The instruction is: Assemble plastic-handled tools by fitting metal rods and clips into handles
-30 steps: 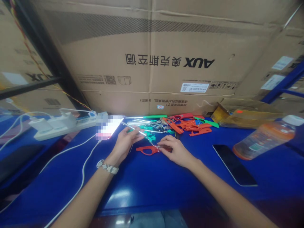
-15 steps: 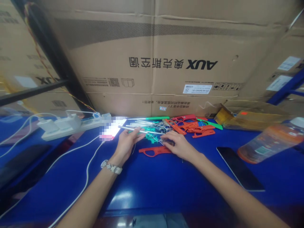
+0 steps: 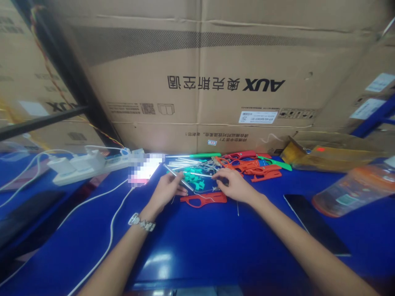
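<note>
My left hand [image 3: 166, 192], a watch on its wrist, is closed on a slim silvery metal tube [image 3: 187, 184] that slants down to the right. From the tube's lower end a thin white wire [image 3: 205, 197] runs toward my right hand [image 3: 232, 185]. That hand pinches a small wired part, mostly hidden by the fingers; another thin wire [image 3: 238, 209] hangs below it. An orange-red lighter shell half [image 3: 212, 199] lies flat just under both hands. Small green plastic pieces [image 3: 194, 179] are heaped between and behind the hands.
More metal tubes [image 3: 185, 163], a green-handled screwdriver [image 3: 203, 155] and several red lighter shells [image 3: 262, 170] lie at the back, before a large carton [image 3: 197, 98]. A lit phone [image 3: 151, 166] and power strip [image 3: 70, 174] stand left; a dark phone [image 3: 317, 226] and plastic bottle [image 3: 348, 193] right.
The tube in my left hand has swung from nearly level to a steep slant, its right end lower. My right hand has shifted slightly right, uncovering more of the orange-red shell.
</note>
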A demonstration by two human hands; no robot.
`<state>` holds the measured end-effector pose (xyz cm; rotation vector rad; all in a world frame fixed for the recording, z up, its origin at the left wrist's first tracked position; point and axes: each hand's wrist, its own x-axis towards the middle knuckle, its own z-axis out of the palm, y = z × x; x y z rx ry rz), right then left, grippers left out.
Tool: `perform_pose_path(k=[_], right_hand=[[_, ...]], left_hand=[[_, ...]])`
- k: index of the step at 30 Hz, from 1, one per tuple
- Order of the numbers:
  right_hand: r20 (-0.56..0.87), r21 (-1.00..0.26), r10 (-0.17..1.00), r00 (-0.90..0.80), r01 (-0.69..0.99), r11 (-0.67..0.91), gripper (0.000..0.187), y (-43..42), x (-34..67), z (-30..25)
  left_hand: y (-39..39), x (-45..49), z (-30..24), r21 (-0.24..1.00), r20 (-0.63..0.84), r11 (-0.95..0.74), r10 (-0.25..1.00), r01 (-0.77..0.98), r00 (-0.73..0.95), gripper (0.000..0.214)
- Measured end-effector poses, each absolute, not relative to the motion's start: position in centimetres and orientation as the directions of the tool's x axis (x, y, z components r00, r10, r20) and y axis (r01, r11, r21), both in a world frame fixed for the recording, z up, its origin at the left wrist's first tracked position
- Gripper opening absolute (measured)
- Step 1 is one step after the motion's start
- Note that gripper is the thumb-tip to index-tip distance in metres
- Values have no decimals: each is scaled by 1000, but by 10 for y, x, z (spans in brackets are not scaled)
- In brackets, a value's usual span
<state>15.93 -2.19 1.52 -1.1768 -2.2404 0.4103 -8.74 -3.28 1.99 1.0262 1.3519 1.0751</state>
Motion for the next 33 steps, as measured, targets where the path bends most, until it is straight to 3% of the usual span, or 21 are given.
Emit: perform_pose_path(k=[3,7,12,16,19,25,30,33], right_hand=[[342,-467,854,-391,718,516,16,-13,158,19],[324,-323,866,-381,816,480,13,0,150,19],[240,-216,864,-443,843,492,13,20,137,24],[60,-270,868,-493,829,489,8,38,130,34],[15,-289,858,-514,819,496,6,46,128,41],[127,-356,856,-501,783,511,12,39,136,52],[260,-505,842,-473,677,536,10,31,145,54],[277,-533,844,-459,658,532,10,27,146,50]], left_hand=[[-33,-85,20,974,-226,226,973,12,-43,11],[-32,-85,15,970,-241,243,968,17,-76,30],[-32,-91,9,944,-109,127,991,304,-78,31],[-35,-91,11,897,-54,83,995,435,-78,22],[-37,-90,13,844,22,23,997,536,-76,24],[-36,-92,12,751,277,-183,960,635,-51,28],[-37,-89,16,760,315,-240,949,604,-19,24],[-38,-88,16,754,325,-262,946,603,5,21]])
